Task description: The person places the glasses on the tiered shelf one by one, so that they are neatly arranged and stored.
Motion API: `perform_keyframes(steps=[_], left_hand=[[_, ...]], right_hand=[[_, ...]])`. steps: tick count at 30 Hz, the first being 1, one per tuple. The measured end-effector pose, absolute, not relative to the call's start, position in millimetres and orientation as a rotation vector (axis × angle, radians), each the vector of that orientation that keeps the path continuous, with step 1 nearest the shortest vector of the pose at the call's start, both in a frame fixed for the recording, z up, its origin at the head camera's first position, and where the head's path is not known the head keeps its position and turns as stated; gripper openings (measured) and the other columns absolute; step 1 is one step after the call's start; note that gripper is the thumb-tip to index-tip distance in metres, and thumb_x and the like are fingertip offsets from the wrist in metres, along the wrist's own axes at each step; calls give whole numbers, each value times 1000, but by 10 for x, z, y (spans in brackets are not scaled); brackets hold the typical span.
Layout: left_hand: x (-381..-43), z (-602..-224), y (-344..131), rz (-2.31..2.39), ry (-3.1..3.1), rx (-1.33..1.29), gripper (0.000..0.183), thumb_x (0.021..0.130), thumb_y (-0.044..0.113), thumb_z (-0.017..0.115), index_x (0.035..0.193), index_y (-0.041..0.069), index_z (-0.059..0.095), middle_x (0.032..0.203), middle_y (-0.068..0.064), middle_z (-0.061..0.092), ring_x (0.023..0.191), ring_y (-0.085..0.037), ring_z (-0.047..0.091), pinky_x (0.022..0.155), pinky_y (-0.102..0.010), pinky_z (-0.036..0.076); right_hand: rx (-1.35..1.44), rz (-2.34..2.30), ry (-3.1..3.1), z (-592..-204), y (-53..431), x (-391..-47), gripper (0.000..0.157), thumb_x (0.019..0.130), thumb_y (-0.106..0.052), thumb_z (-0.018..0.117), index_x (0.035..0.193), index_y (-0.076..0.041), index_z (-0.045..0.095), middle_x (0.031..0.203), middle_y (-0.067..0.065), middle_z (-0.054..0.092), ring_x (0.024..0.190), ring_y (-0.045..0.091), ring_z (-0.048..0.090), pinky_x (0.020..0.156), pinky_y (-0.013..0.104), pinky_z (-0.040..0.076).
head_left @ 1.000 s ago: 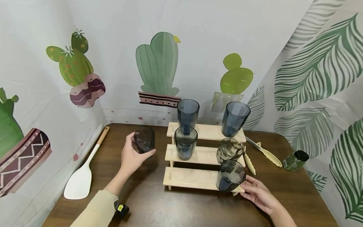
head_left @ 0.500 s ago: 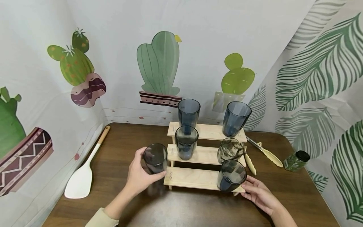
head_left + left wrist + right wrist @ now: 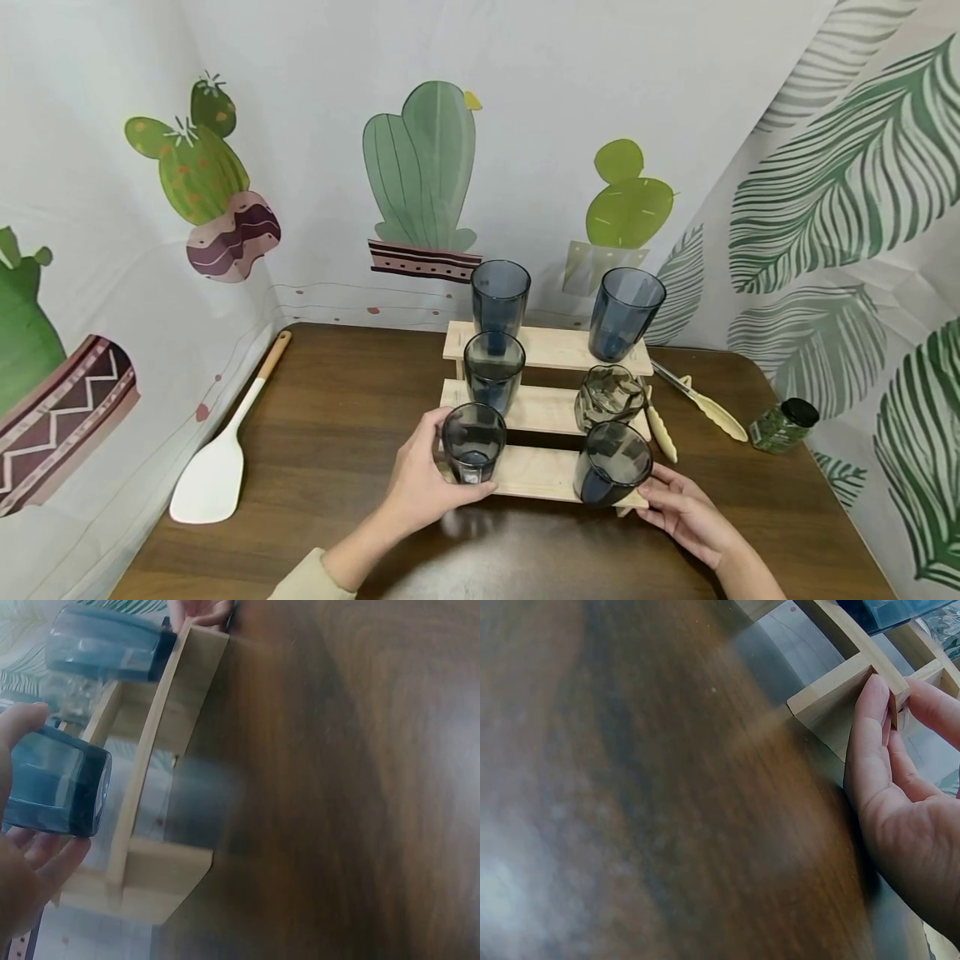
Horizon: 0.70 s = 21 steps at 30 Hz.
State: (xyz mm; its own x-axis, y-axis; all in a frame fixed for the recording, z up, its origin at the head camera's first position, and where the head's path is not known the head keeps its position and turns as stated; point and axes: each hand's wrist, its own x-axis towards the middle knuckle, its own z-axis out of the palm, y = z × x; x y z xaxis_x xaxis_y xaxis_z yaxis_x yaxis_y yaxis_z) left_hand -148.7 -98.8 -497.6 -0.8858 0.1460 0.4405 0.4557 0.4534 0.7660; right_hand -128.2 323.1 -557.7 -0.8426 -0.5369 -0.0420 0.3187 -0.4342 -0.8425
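My left hand (image 3: 423,483) grips a dark tinted glass (image 3: 474,442), thumb on the near side. This glass is over the left end of the bottom step of a three-step wooden rack (image 3: 525,471); in the left wrist view a small gap shows between its base and the step. At the rack's lower right corner, my right hand (image 3: 686,517) pinches the end of the bottom step, thumb and fingers on either side of the board (image 3: 889,682). Right beside it, another tinted glass (image 3: 613,467) stands on that step.
A tinted glass (image 3: 493,375) and a wavy glass (image 3: 609,396) stand on the middle step. Two blue glasses (image 3: 500,296) occupy the top step. Tongs (image 3: 712,412) and a black-lidded jar (image 3: 783,425) lie at right, a white spatula (image 3: 210,475) at left.
My left hand has carried the glass rightward and toward me, from the bare table left of the rack to above the bottom step. My right hand has stayed at the rack's corner.
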Motion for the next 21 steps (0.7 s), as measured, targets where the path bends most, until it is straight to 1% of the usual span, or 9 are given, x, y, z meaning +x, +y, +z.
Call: perform_keyframes(steps=[3, 7, 12, 18, 21], left_hand=[[-1468, -4998, -904, -1468, -2417, -509, 100, 55, 43, 104, 139, 36, 50, 123, 18, 62, 96, -5, 67, 86, -41, 57], [-1448, -5024, -825, -1558, -2430, -487, 98, 57, 41, 104, 139, 39, 50, 119, 15, 64, 80, -3, 68, 81, -35, 56], [-1447, -5058, -775, -1585, -2418, -489, 99, 58, 39, 104, 140, 38, 49, 120, 13, 64, 84, -4, 70, 86, -34, 57], [-1450, -5077, -760, -1606, -2392, -511, 99, 59, 40, 103, 141, 36, 49, 122, 13, 63, 86, -9, 72, 86, -34, 58], [-1448, -5076, -765, -1585, -2391, -517, 99, 59, 42, 103, 142, 35, 48, 123, 14, 61, 86, -9, 72, 85, -33, 58]], right_hand=[[-321, -2279, 1263, -5576, 3229, -1279, 46, 107, 8, 35, 133, -18, 62, 119, 2, 69, 109, 15, 67, 96, 31, 55], [-323, -2286, 1251, -5579, 3226, -1280, 46, 107, 8, 34, 134, -18, 61, 119, 3, 69, 109, 16, 67, 96, 31, 55], [-329, -2294, 1237, -5587, 3231, -1279, 47, 107, 9, 34, 134, -17, 61, 120, 3, 69, 109, 16, 67, 96, 31, 55], [-351, -2294, 1227, -5582, 3236, -1275, 47, 107, 10, 33, 135, -16, 61, 121, 4, 69, 110, 16, 67, 96, 31, 55], [-345, -2289, 1233, -5581, 3226, -1272, 46, 107, 9, 34, 135, -16, 61, 121, 4, 69, 110, 16, 67, 96, 31, 55]])
